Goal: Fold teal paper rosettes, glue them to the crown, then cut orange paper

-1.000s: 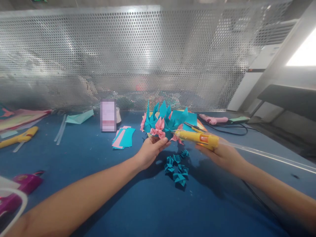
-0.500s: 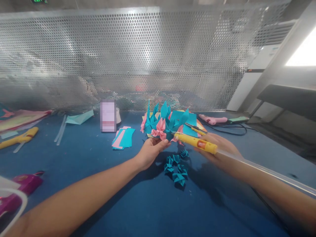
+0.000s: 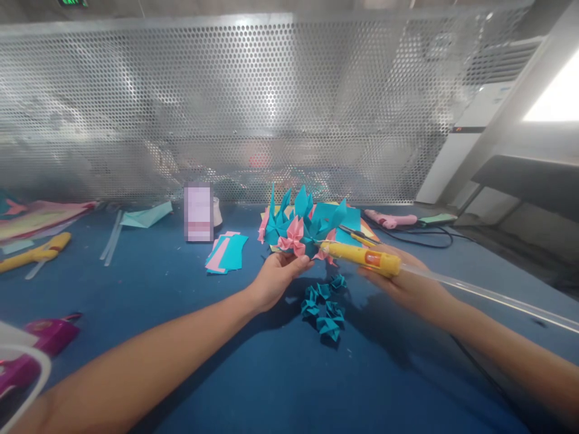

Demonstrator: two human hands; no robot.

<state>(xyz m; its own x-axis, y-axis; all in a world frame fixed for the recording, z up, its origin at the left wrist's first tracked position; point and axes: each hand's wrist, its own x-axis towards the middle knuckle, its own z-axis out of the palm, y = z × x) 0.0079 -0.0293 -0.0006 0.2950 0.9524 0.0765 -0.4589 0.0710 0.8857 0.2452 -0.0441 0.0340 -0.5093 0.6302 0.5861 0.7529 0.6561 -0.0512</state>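
Note:
My left hand (image 3: 275, 278) is closed on the underside of a folded paper cluster (image 3: 301, 226) of teal and pink pointed pieces, held just above the blue table (image 3: 190, 313). My right hand (image 3: 407, 282) grips a yellow glue gun (image 3: 362, 255) with a clear glue stick (image 3: 488, 296) trailing out to the right. The gun's nozzle points left and touches the cluster's right side. Several small teal folded pieces (image 3: 324, 306) lie on the table below and between my hands.
A stack of teal and pink paper sheets (image 3: 227, 251) lies left of the cluster. A pink glue gun (image 3: 391, 218) and black cable (image 3: 423, 240) are at the back right. Another yellow glue gun (image 3: 34, 252) and a magenta tool (image 3: 47, 333) are at left. A perforated metal screen (image 3: 235, 102) closes the back.
The glue gun dipped lower and then rose again, its nozzle staying against the paper cluster. My left hand and the cluster hardly moved.

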